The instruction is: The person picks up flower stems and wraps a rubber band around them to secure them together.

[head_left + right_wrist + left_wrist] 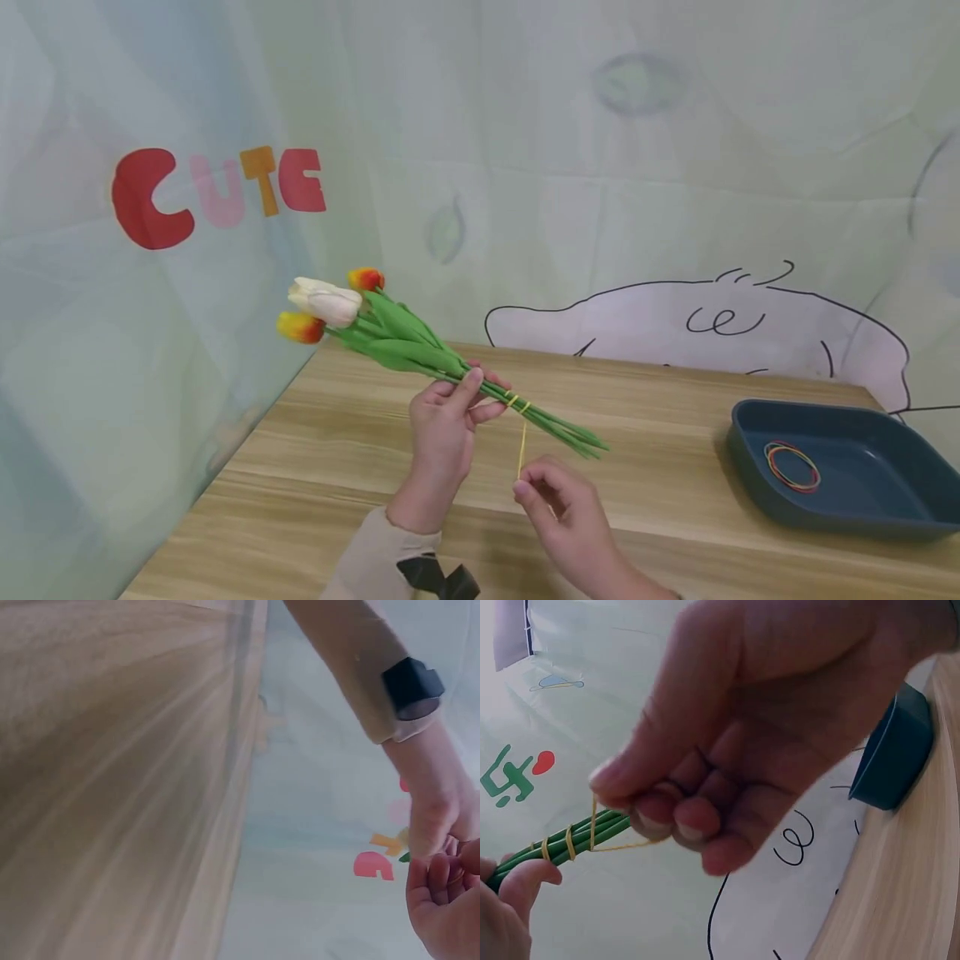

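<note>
A bunch of tulips with green stems slants over the table, its blooms at the upper left: a white tulip and two orange-yellow tulips. My left hand grips the stems below the leaves, thumb on top. A yellow rubber band is wound around the stems just past that hand; several turns show in the left wrist view. My right hand pinches a loop of the band between thumb and fingers, stretched away from the stems. In the right wrist view, the right hand overlaps the left.
At the right of the wooden table stands a dark blue tray with several coloured rubber bands in it. A printed cloth backdrop rises behind and to the left. My left sleeve carries a black device.
</note>
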A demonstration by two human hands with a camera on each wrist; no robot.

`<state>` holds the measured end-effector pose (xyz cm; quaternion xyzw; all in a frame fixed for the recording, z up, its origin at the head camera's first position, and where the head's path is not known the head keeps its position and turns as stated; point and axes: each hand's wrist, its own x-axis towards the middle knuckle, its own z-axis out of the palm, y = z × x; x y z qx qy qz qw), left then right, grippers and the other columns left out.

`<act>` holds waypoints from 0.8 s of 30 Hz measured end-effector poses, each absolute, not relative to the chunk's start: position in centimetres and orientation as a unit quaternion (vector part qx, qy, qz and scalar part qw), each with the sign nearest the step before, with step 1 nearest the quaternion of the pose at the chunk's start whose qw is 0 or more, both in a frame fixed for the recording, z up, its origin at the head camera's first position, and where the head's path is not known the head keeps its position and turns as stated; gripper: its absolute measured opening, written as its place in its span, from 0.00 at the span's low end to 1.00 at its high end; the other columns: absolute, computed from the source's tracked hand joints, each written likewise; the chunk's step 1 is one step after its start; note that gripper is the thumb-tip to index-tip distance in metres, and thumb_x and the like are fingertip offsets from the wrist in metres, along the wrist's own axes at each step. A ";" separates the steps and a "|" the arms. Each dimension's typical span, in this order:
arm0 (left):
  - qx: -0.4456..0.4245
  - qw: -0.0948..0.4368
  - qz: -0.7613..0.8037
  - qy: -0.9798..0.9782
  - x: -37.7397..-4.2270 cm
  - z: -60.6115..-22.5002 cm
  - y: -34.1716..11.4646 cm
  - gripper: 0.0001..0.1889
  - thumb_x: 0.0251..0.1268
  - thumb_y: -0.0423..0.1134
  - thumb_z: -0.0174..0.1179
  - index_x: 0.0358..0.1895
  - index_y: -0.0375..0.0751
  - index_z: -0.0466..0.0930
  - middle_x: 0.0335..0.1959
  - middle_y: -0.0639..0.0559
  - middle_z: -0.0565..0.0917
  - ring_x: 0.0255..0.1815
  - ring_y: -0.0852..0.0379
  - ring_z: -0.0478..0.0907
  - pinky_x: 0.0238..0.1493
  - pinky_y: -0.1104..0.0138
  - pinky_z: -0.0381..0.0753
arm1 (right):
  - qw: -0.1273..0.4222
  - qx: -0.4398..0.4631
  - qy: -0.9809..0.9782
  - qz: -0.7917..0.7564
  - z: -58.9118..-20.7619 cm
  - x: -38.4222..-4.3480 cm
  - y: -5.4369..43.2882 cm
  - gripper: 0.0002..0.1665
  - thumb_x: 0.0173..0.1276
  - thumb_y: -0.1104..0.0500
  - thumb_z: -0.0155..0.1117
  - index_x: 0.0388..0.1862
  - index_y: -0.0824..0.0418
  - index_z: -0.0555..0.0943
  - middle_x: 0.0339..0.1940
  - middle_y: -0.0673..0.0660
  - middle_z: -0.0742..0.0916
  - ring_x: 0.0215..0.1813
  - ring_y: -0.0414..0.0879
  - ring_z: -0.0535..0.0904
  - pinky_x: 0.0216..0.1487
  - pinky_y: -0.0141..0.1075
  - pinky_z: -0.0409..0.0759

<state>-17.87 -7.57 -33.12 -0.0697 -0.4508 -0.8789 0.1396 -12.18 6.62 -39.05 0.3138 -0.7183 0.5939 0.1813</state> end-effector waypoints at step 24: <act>-0.222 0.153 -0.747 -0.608 -17.6 -33.6 -7.7 0.09 0.66 0.24 0.56 0.41 0.15 0.76 0.31 0.21 0.79 0.31 0.61 0.85 0.34 0.58 0.89 | 0.299 0.380 -0.802 0.350 -33.7 -12.3 13.2 0.15 0.76 0.51 0.48 0.35 0.58 0.76 0.32 0.45 0.79 0.33 0.34 0.74 0.34 0.22 0.77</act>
